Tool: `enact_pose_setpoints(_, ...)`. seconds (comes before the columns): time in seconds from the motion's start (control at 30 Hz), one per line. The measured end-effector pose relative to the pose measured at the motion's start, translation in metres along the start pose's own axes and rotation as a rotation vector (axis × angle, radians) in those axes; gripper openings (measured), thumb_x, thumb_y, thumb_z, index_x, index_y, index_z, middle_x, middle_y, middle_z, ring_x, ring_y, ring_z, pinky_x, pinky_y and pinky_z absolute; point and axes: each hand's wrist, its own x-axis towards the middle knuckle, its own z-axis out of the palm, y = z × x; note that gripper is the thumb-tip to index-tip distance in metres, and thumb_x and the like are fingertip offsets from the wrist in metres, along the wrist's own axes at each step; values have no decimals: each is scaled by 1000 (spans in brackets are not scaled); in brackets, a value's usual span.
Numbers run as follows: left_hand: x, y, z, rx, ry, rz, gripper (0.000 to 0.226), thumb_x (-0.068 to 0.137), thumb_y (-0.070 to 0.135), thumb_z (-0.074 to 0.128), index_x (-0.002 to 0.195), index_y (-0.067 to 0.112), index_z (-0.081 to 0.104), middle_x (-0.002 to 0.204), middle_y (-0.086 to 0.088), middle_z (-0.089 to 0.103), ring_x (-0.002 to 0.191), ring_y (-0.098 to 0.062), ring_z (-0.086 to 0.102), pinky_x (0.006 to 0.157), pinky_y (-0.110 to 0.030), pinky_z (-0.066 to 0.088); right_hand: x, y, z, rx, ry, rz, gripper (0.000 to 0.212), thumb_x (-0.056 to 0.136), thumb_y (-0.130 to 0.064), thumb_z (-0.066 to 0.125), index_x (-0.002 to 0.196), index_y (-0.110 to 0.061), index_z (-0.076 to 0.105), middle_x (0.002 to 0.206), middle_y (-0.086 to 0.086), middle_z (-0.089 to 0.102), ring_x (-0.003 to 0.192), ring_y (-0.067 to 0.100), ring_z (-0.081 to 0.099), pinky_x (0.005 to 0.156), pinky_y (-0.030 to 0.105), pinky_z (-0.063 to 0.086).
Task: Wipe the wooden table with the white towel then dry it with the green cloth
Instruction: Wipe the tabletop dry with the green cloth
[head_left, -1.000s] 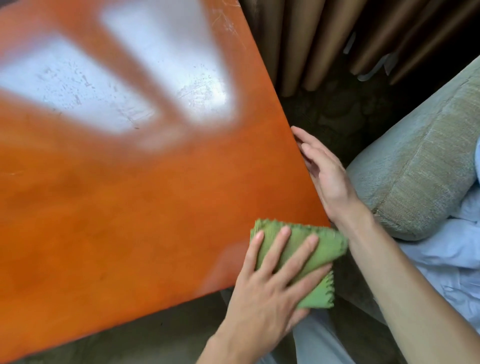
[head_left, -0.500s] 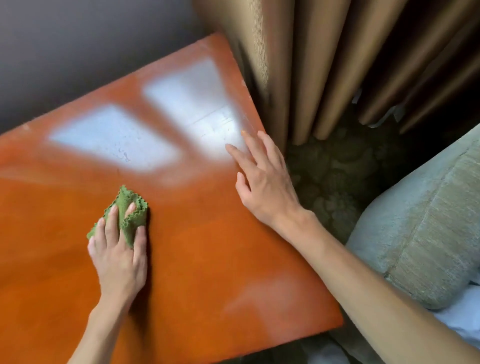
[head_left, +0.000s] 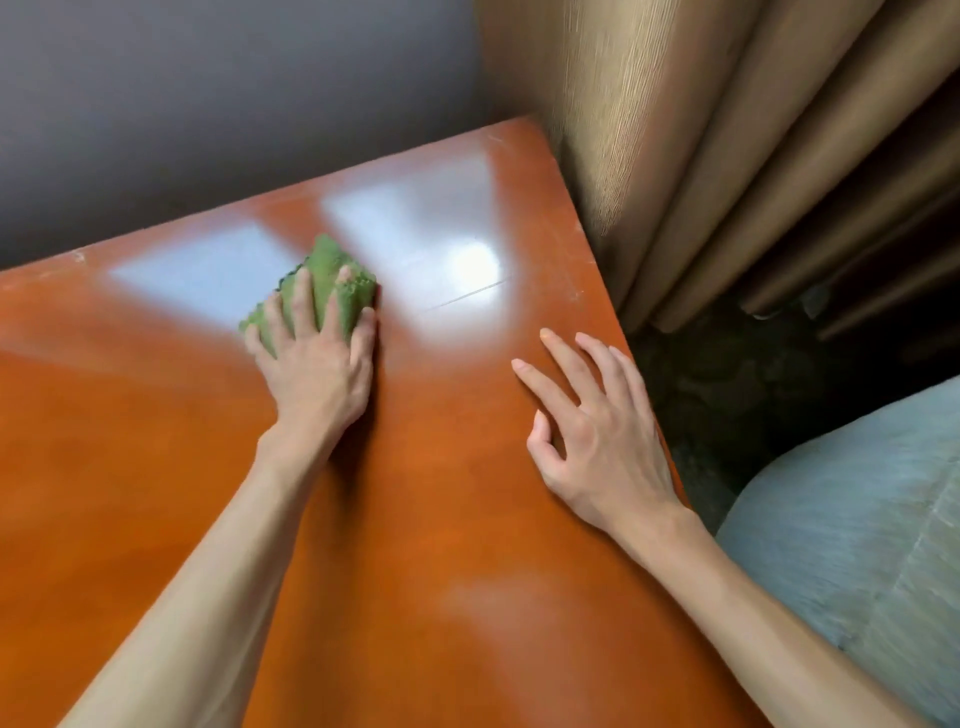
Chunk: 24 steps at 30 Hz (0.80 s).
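1. The drying step looks to be going on: the left hand (head_left: 317, 364) is pressing the bunched green cloth (head_left: 332, 283) flat on the wooden table (head_left: 156, 467), fingers spread over it, near the far edge.
2. The right hand (head_left: 597, 436) is resting on the table near its right edge, fingers wide, holding nothing.
3. Next, the cloth likely needs sliding over the shiny patches beside it.
4. The white towel is not showing.
5. Brown curtains (head_left: 727, 156) are hanging just beside the table's right edge, and a grey cushion (head_left: 857, 545) is sitting nearby; neither is blocking the cloth.
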Motion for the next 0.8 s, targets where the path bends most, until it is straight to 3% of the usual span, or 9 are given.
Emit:
enact_pose_setpoints(0.13,-15,55,0,47,-71,394,64,95,55,23,156,35,30,163,-9,26,146,-43,25,116,-64,17,2,-3,-2,10,34,6,51,93,-25,52,144,-27,52,158,0,41,145,26,35,125,40,15)
enact_pose_setpoints(0.2,-46,74,0,18,-112,502,66,93,54,26,157,34,27,165,-7,23,149,-40,21,116,-64,16,2,-4,-1,11,47,10,48,92,-23,51,139,-21,58,156,0,43,145,26,36,125,42,20)
enact_pose_setpoints(0.3,-92,80,-3,-46,-166,511,71,90,52,30,158,30,25,166,-5,21,152,-36,15,118,-62,14,1,-2,1,5,62,12,45,93,-23,47,135,-15,61,156,0,44,145,27,37,120,49,29)
enact_pose_setpoints(0.53,-132,32,-8,-8,-271,622,77,83,59,36,157,37,24,165,-3,23,152,-35,16,118,-58,11,-2,0,4,14,84,43,49,96,-26,40,140,-19,58,154,0,46,146,26,37,118,53,32)
enact_pose_setpoints(0.67,-101,5,-10,-20,-236,547,73,84,55,38,155,39,28,164,-2,28,150,-35,25,116,-58,19,-3,4,4,48,96,58,48,96,-25,40,140,-19,58,153,0,47,146,24,37,116,55,34)
enact_pose_setpoints(0.8,-36,-7,-9,54,-170,476,65,93,53,31,156,37,29,163,-6,28,148,-39,26,117,-61,21,-3,4,5,76,97,68,48,95,-22,42,141,-24,56,154,-6,45,147,17,34,123,42,25)
